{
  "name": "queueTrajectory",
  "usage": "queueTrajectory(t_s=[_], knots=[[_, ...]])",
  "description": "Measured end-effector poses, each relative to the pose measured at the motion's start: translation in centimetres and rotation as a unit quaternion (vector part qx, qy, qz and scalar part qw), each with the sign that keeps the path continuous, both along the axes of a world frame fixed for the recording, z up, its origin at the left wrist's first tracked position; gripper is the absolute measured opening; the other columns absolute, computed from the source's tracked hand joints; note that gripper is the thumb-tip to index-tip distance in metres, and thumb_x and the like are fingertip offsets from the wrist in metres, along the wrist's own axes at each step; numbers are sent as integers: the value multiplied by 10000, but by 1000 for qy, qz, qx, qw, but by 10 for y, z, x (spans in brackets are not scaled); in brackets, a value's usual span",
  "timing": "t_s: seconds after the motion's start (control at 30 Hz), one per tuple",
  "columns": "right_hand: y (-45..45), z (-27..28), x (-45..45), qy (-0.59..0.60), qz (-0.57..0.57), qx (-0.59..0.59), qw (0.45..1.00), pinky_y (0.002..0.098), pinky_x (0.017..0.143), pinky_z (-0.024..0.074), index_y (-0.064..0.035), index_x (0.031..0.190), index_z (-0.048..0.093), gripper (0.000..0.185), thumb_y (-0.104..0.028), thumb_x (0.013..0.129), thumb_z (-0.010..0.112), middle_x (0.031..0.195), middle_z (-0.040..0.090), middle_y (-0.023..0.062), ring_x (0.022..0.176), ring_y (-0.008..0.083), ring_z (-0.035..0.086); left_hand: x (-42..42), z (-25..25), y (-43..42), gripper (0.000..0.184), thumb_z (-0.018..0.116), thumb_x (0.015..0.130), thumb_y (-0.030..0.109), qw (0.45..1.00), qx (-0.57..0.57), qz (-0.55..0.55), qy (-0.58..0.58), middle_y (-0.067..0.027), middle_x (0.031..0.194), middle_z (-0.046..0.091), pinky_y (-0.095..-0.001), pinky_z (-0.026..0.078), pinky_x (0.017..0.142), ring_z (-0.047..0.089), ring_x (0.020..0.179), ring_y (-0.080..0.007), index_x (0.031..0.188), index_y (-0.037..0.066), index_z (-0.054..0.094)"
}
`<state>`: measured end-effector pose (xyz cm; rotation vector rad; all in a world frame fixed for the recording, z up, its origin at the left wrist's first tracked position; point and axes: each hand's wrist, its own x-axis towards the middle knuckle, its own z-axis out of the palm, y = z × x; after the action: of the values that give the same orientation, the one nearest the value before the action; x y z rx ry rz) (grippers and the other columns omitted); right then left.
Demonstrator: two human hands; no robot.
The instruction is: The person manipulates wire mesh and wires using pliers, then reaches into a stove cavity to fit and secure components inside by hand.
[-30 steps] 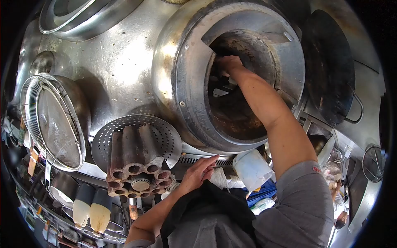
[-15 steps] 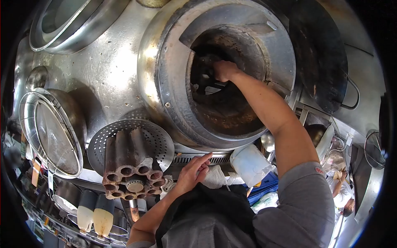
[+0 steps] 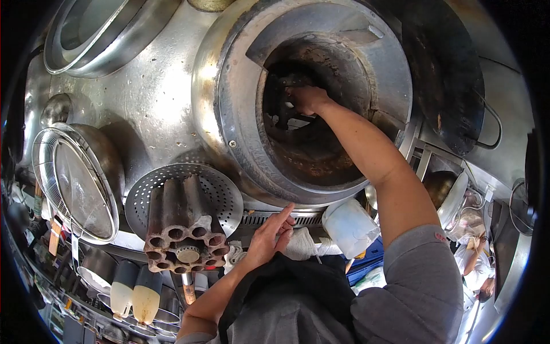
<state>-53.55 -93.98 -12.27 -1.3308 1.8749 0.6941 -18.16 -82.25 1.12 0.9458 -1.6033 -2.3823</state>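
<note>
My right hand (image 3: 308,100) reaches down inside the round metal burner well (image 3: 229,109), its fingers bent against dark parts in the sooty hollow; what they hold, if anything, is hidden. At the well's front edge rests my left hand (image 3: 271,234), fingers extended, holding nothing. To its left, a brown ceramic burner piece (image 3: 184,223) with a ring of round holes sits on a perforated metal skimmer (image 3: 226,192). A white cloth (image 3: 300,245) lies just right of my left hand.
A large black wok (image 3: 444,74) stands at the right. Strainers over a bowl (image 3: 80,178) are at the left, with metal basins (image 3: 126,46) behind. A whitish container (image 3: 350,228) sits by the front edge. Another person (image 3: 476,265) is at the far right.
The view has shifted, so the well appears further left than a second ago. My right hand has moved slightly within the hollow. My left hand stays near the front edge.
</note>
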Motion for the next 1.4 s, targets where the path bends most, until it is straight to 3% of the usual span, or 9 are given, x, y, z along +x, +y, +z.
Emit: queueTrajectory(t_s=[0.23,0.3,0.53,0.6,0.83,0.9,1.4], knots=[[1,-1,0,10,-24,12,1000,452,955,525,-323,1504,404,654,-190,887,575,1330,621,123,1206,329,610,1,-1,-2,764,603,860,-113,1000,-22,-7,-5,-128,1126,625,-292,539,829,639,883,-169,1545,109,347],[0,-2,0,6,-32,9,999,443,985,502,-304,1519,391,668,-120,903,571,1373,601,116,1257,322,585,2,-4,-2,767,609,859,-111,1000,-28,-8,1,-128,1134,623,-289,541,820,639,877,-168,1545,113,348],[-5,9,6,7,-41,22,999,443,973,510,-322,1527,376,687,-109,903,570,1355,613,120,1244,326,595,-1,-4,-1,794,623,860,-102,999,-35,-25,-5,-121,1182,615,-297,545,805,636,876,-169,1556,149,333],[-2,3,4,12,-29,12,999,454,956,527,-325,1509,391,675,-181,884,600,1315,633,115,1199,327,617,-2,-3,-2,805,627,858,-98,999,-36,-31,-14,-119,1185,615,-301,545,808,635,878,-168,1559,153,324],[1,-6,1,9,-6,14,1000,455,944,531,-328,1510,389,684,-181,880,612,1311,632,122,1194,335,618,-4,-4,-4,821,629,869,-55,998,-19,-52,-41,-117,1206,614,-318,548,820,637,873,-171,1577,169,277],[0,0,4,2,-21,26,999,475,954,509,-296,1502,422,672,-71,882,550,1312,638,121,1218,314,614,-5,-2,-6,816,626,873,-49,998,-21,-53,-41,-117,1206,614,-320,548,820,638,872,-173,1577,169,275],[-5,7,6,13,-26,44,999,477,964,506,-310,1515,404,687,-74,886,546,1329,627,127,1237,322,601,-4,-2,-9,803,626,883,-34,998,-10,-52,-32,-111,1197,611,-323,542,836,641,874,-174,1576,183,282]])
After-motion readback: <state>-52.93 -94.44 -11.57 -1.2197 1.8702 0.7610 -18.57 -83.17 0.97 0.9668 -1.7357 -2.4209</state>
